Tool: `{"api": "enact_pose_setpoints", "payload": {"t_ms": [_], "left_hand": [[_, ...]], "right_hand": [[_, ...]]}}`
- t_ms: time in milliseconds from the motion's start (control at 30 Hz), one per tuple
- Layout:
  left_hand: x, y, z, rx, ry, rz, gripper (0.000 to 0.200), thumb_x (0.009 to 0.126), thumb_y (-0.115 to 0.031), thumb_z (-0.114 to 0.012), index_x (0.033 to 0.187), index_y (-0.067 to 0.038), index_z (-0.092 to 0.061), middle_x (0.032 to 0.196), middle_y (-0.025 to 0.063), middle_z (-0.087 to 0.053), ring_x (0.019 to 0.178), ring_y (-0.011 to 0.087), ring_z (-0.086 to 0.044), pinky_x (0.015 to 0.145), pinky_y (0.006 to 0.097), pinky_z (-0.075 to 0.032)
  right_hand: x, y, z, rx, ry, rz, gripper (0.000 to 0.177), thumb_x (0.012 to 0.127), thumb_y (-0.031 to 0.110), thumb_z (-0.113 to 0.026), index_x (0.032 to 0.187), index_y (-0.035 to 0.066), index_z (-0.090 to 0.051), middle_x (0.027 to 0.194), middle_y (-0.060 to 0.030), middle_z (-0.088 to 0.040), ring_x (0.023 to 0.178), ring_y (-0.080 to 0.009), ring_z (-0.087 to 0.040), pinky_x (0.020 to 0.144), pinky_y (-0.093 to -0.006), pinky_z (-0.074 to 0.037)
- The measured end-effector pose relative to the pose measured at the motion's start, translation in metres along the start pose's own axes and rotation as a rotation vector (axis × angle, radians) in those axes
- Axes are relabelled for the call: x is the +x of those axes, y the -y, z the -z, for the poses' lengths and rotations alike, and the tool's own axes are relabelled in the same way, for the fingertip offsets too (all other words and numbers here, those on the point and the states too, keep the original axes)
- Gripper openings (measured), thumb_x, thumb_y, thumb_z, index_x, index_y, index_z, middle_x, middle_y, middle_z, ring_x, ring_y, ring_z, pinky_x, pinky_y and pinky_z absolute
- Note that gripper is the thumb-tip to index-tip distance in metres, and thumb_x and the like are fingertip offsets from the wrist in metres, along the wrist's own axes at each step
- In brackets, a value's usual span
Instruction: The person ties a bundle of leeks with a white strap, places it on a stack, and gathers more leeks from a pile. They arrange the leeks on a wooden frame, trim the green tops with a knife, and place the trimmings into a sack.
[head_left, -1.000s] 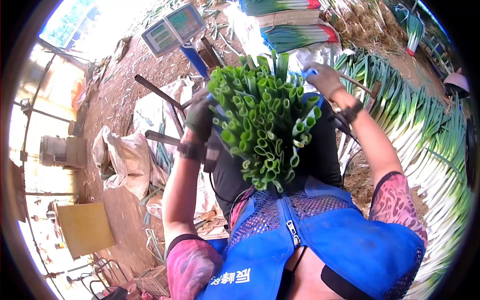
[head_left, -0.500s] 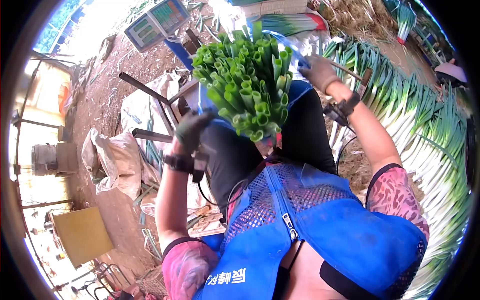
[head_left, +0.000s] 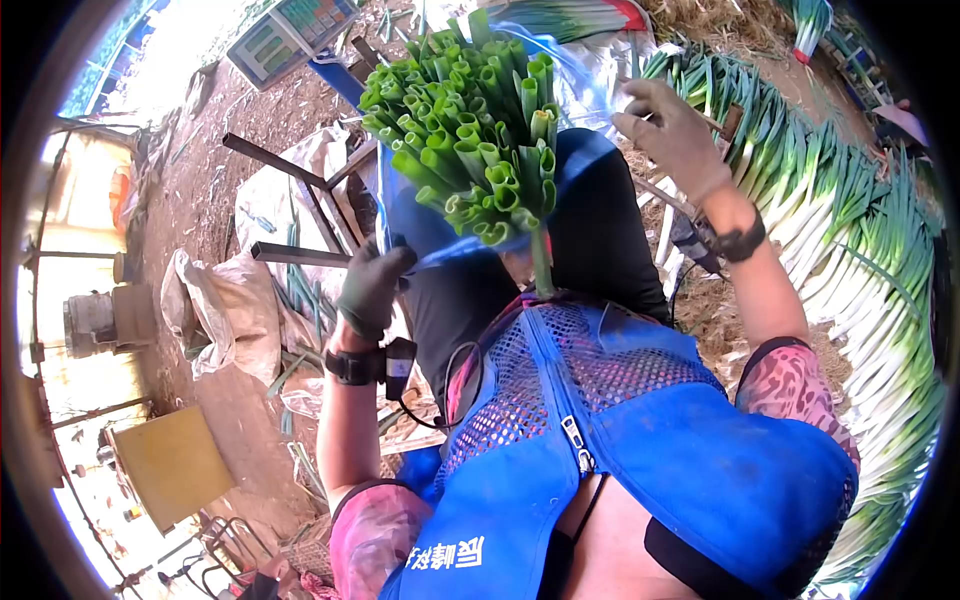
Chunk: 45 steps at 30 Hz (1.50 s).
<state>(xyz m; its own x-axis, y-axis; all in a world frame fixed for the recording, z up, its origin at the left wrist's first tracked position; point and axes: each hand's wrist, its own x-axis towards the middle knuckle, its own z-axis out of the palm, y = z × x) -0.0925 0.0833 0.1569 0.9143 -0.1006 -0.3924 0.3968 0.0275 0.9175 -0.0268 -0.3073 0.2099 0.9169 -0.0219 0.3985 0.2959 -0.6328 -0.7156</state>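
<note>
Rows of long green onions (head_left: 850, 260) are lying along the floor on the person's right, white shanks outward. A blue mesh vest (head_left: 640, 440) is covering the torso, and dark-clad legs (head_left: 600, 230) are extending forward beneath it. A bundle of cut-topped green onions (head_left: 470, 130) is standing roughly upright between the hands, above the legs; its hollow ends are facing the camera and its long axis is running down and away from it. Clear plastic film (head_left: 572, 68) is spreading around the bundle, its bluish edge reaching both sides. A dark metal frame (head_left: 300, 255) is standing on the left, with a scale (head_left: 290, 42) beyond it.

The bundle is lying forward and to the right of the left hand (head_left: 370, 290), and to the left of the right hand (head_left: 680, 140); both hands are near it and apart from it, neither being clearly nearer. The left hand, gloved, is curling its fingers and apparently grasping the film's edge. The right hand, also gloved, is pointing inward, fingers partly bent and spread; whether its fingertips are pinching the film beside them cannot be told.
</note>
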Motion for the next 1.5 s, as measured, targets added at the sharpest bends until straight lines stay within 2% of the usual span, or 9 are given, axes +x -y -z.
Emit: {"api": "enact_pose_setpoints", "payload": {"t_ms": [200, 267, 600, 700, 800, 1033, 1133, 1367, 1500], "left_hand": [[-0.009, 0.034, -0.021, -0.487, 0.022, 0.027, 0.016, 0.095, -0.006, -0.057, 0.110, 0.000, -0.059, 0.097, 0.0053, -0.060, 0.094, 0.0128, -0.061, 0.081, 0.0279, -0.054], [-0.012, 0.038, -0.012, 0.296, 0.061, -0.506, 0.017, 0.095, -0.005, -0.057, 0.112, 0.000, -0.057, 0.096, 0.0041, -0.060, 0.092, 0.0119, -0.060, 0.079, 0.0266, -0.053], [-0.034, 0.025, 0.017, -0.191, -0.069, 0.040, 0.025, 0.101, -0.026, -0.056, 0.111, -0.005, -0.066, 0.089, -0.0007, -0.066, 0.066, 0.0056, -0.052, 0.056, 0.0210, -0.042], [-0.036, 0.022, 0.048, -0.337, 0.043, -0.013, 0.024, 0.101, -0.022, -0.056, 0.113, -0.003, -0.065, 0.095, 0.0005, -0.068, 0.073, 0.0058, -0.057, 0.058, 0.0240, -0.046], [-0.039, 0.017, 0.079, 0.843, -0.242, -0.495, 0.024, 0.094, -0.004, -0.057, 0.116, 0.001, -0.064, 0.100, 0.0090, -0.069, 0.080, 0.0183, -0.066, 0.064, 0.0286, -0.053], [-0.087, -0.091, 0.112, -0.266, -0.301, -0.531, 0.031, 0.101, -0.025, -0.055, 0.117, 0.000, -0.064, 0.105, 0.0049, -0.068, 0.086, 0.0074, -0.060, 0.072, 0.0190, -0.049], [-0.107, -0.176, 0.095, 0.132, -0.072, -0.819, 0.029, 0.098, -0.021, -0.058, 0.116, 0.000, -0.064, 0.101, 0.0052, -0.068, 0.086, 0.0100, -0.061, 0.076, 0.0255, -0.048], [-0.176, -0.313, 0.088, -0.644, 0.785, -0.507, 0.018, 0.094, -0.013, -0.053, 0.102, 0.000, -0.062, 0.093, 0.0093, -0.066, 0.083, 0.0190, -0.062, 0.078, 0.0381, -0.045], [-0.214, -0.364, 0.034, -1.703, 1.012, 0.499, 0.017, 0.090, -0.010, -0.054, 0.079, -0.001, -0.063, 0.084, 0.0116, -0.066, 0.068, 0.0228, -0.063, 0.060, 0.0354, -0.049]], "right_hand": [[-0.058, 0.039, -0.033, 0.254, 0.731, -0.344, 0.036, 0.095, 0.041, -0.061, 0.095, 0.005, -0.064, 0.071, -0.0038, -0.062, 0.054, -0.0125, -0.057, 0.050, -0.0281, -0.049], [-0.071, 0.045, -0.056, 0.410, 1.094, -0.479, 0.041, 0.095, 0.042, -0.062, 0.101, 0.002, -0.066, 0.078, -0.0036, -0.066, 0.057, -0.0088, -0.060, 0.050, -0.0213, -0.047], [-0.026, 0.050, 0.063, 1.300, 0.386, -0.369, 0.028, 0.098, 0.036, -0.060, 0.100, 0.008, -0.061, 0.067, 0.0013, -0.058, 0.045, -0.0045, -0.045, 0.042, -0.0205, -0.036], [-0.010, 0.059, 0.101, 0.446, 0.387, -0.427, 0.035, 0.097, 0.036, -0.062, 0.114, 0.006, -0.061, 0.075, 0.0009, -0.063, 0.048, -0.0034, -0.049, 0.045, -0.0178, -0.039], [-0.014, 0.042, 0.085, -0.090, 0.386, -0.373, 0.047, 0.095, 0.035, -0.064, 0.131, 0.006, -0.057, 0.098, -0.0050, -0.067, 0.056, -0.0039, -0.053, 0.054, -0.0195, -0.045], [0.008, 0.090, 0.042, -0.148, 0.398, -0.058, 0.049, 0.092, 0.034, -0.068, 0.133, 0.009, -0.057, 0.121, -0.0054, -0.066, 0.088, -0.0122, -0.063, 0.069, -0.0265, -0.052], [0.042, 0.106, 0.021, -0.280, 0.365, 0.188, 0.050, 0.092, 0.037, -0.068, 0.132, 0.008, -0.058, 0.116, -0.0086, -0.067, 0.090, -0.0136, -0.064, 0.071, -0.0275, -0.053], [0.108, 0.056, -0.044, -0.456, 0.266, 0.346, 0.063, 0.092, 0.053, -0.063, 0.134, 0.007, -0.054, 0.117, -0.0168, -0.066, 0.102, -0.0266, -0.066, 0.091, -0.0383, -0.052], [0.104, 0.132, -0.060, -0.205, 0.356, 0.682, 0.087, 0.088, 0.066, -0.058, 0.143, 0.001, -0.043, 0.138, -0.0256, -0.053, 0.129, -0.0355, -0.053, 0.107, -0.0418, -0.044]]}}
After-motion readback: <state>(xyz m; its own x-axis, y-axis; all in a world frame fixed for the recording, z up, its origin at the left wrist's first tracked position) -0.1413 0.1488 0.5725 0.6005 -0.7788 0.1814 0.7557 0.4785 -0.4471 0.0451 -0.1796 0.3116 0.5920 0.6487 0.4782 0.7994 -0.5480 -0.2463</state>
